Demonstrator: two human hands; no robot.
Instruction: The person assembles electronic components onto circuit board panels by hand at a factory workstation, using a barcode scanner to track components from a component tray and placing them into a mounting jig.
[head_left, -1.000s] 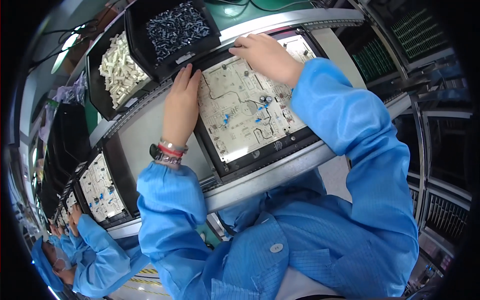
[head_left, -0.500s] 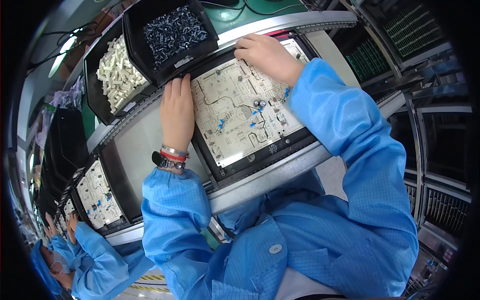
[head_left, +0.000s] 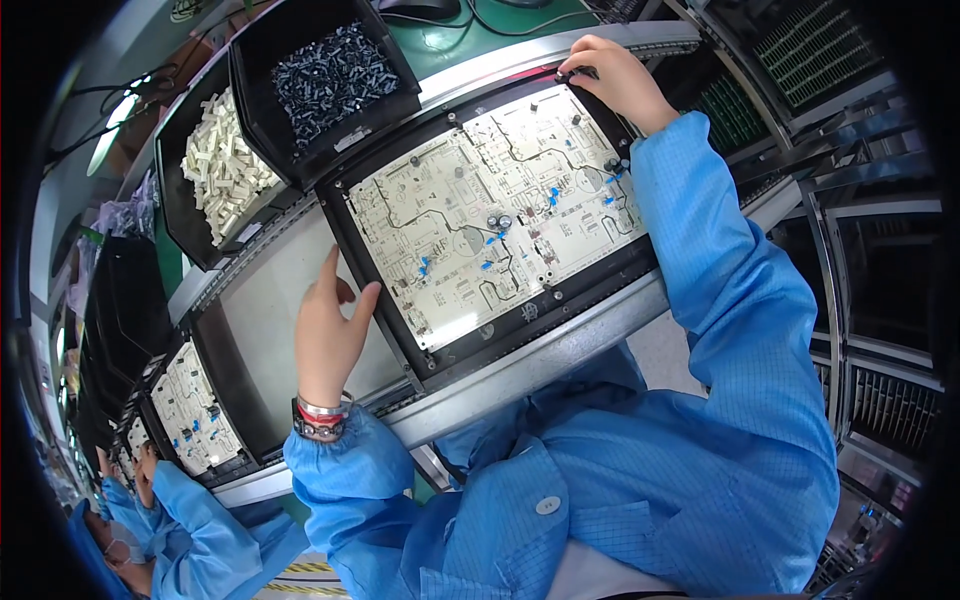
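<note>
A white circuit board (head_left: 510, 185) with small blue parts and round metal-topped capacitors lies in a black carrier frame (head_left: 505, 328) on the rail in front of me. My right hand (head_left: 622, 82) is at the frame's far right corner. Its thumb and fingertips pinch a small dark piece there, too covered to name. Left of the frame, my left hand (head_left: 333, 335) hangs over the pale conveyor surface (head_left: 265, 290). That hand touches nothing, thumb and index finger spread apart.
Beyond the rail stand a black bin of dark small parts (head_left: 335, 85) and a black bin of white connectors (head_left: 225, 170). Another board (head_left: 195, 410) sits farther left on the line, near a co-worker in blue (head_left: 200, 515). Racks (head_left: 820, 60) stand at the right.
My left hand has come off the frame's left edge toward me, its fingers spreading. My right hand has moved right and away along the far edge. The framed board has shifted slightly left.
</note>
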